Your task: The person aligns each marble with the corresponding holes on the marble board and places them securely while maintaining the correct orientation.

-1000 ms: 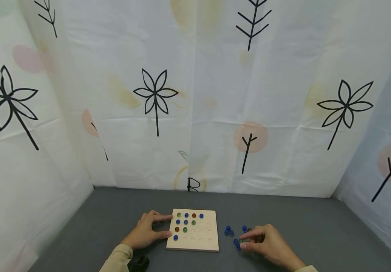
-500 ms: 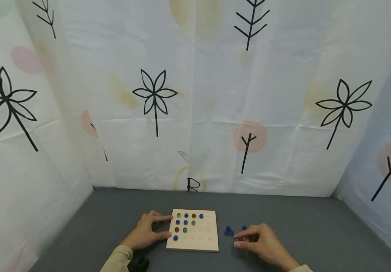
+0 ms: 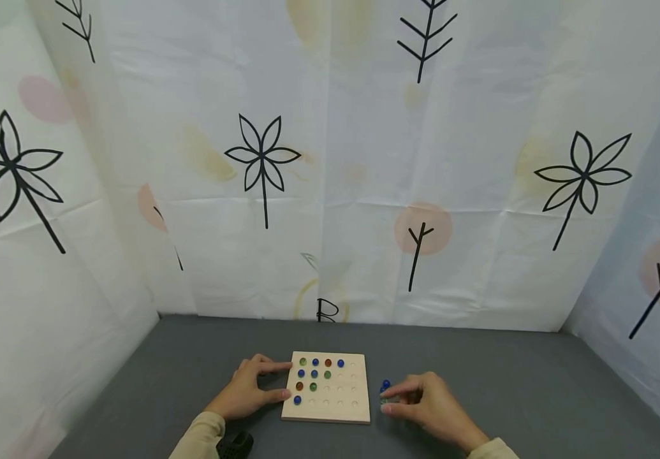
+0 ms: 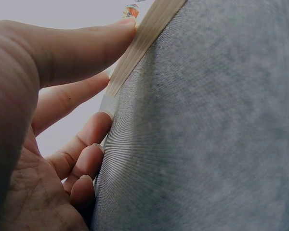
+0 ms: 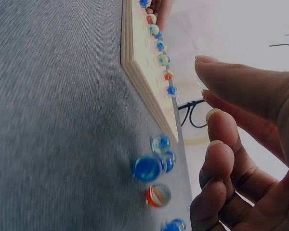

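Observation:
A pale wooden board point(image 3: 358, 413) with rows of round dimples lies flat on the table. Blue, green and orange glass marbles sit in dimples toward its left and back. My left hand point(image 3: 247, 390) rests along the board's left edge, thumb and forefinger touching it; the left wrist view shows that thumb point(image 4: 86, 50) straight. To the right of the board, my right hand point(image 3: 432, 410) pinches a greenish clear marble point(image 5: 200, 83) between thumb and forefinger, its other fingers curled. Mostly hidden by the hand in the head view are loose marbles, including a blue marble point(image 3: 386, 384).
Near the board's right side, the right wrist view shows a large blue marble point(image 5: 147, 168), an orange-streaked marble point(image 5: 158, 195) and more blue ones on the grey table point(image 3: 513, 389). White printed fabric point(image 3: 364, 159) encloses the back and sides. A black object point(image 3: 235, 445) is by the left sleeve.
My right hand has moved left toward the board, carrying the greenish marble away from the right-hand marbles and over the nearer cluster. The left hand and the board have stayed put.

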Demonstrator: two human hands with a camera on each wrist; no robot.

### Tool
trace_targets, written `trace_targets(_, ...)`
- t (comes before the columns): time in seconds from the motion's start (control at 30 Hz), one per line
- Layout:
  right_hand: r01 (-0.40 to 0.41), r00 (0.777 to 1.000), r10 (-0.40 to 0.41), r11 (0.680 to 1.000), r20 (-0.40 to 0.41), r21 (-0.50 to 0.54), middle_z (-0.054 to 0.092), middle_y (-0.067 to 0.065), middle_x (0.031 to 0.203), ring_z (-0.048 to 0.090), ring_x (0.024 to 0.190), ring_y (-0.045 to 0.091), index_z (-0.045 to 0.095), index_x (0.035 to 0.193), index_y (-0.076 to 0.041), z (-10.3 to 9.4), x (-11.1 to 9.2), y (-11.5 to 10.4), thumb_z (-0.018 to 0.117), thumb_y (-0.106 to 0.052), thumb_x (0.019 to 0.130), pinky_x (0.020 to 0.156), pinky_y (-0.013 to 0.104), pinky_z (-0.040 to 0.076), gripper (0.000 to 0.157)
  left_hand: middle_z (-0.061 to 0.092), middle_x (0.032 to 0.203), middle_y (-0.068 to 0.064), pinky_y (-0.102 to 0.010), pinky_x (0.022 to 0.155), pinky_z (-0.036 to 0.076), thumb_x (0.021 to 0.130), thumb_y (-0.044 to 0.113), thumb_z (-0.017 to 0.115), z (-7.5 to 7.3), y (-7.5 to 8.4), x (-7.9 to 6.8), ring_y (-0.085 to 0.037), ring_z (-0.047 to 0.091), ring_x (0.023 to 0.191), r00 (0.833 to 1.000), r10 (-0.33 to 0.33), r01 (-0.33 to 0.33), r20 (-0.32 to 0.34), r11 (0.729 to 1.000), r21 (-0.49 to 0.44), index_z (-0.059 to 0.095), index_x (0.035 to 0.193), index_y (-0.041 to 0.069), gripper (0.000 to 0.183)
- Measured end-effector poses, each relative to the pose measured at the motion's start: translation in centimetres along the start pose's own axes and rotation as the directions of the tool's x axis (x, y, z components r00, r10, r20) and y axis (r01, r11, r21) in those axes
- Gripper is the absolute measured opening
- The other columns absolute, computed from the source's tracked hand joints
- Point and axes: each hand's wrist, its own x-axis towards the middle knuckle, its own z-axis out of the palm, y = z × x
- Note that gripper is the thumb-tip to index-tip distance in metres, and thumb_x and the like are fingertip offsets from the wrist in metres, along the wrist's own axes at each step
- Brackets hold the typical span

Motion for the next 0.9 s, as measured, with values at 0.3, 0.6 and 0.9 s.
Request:
trace_targets(0.3, 0.021, 1.0, -0.022, 0.999, 0.011, 0.034, 0.059, -0.003, 0.071, 0.046, 0.059, 0.005, 0.083, 0.097, -0.013, 1.4, 1.3, -1.0, 0.085, -0.026, 0.084, 0.051, 0.022, 0.038, 0.018, 0.054, 0.114, 0.0, -0.063, 0.092, 0.034, 0.084, 0.043, 0.083, 0.0, 0.0, -0.1, -0.026, 0.043, 0.109, 1.0, -0.002, 0.002, -0.002, 1.0, -0.011, 0.071, 0.132, 0.025, 0.053)
trace_targets(0.6, 0.065, 0.997, -0.069, 0.989, 0.031, 0.133, 0.06, -0.002, 0.069, 0.044, 0.055, 0.003, 0.083, 0.097, -0.011, 3.2, 2.4, -1.7, 0.083, -0.018, 0.086, 0.05, 0.021, 0.036, 0.013, 0.055, 0.115, -0.001, -0.066, 0.094, 0.032, 0.084, 0.04, 0.084, -0.1, 0.3, -0.2, -0.027, 0.043, 0.109, 1.0, -0.003, 0.003, 0.001, 1.0, -0.019, 0.071, 0.132, 0.024, 0.053)
trace_targets(0.9, 0.062, 0.997, -0.067, 0.991, 0.041, 0.118, 0.06, -0.003, 0.066, 0.043, 0.052, 0.002, 0.083, 0.095, -0.013, 4.8, 3.3, -2.5, 0.084, -0.021, 0.086, 0.048, 0.021, 0.037, 0.013, 0.054, 0.114, -0.001, -0.062, 0.092, 0.034, 0.084, 0.039, 0.084, -0.1, 0.4, -0.2, -0.025, 0.043, 0.107, 1.0, -0.006, 0.006, -0.005, 1.0, -0.002, 0.071, 0.133, 0.024, 0.053)
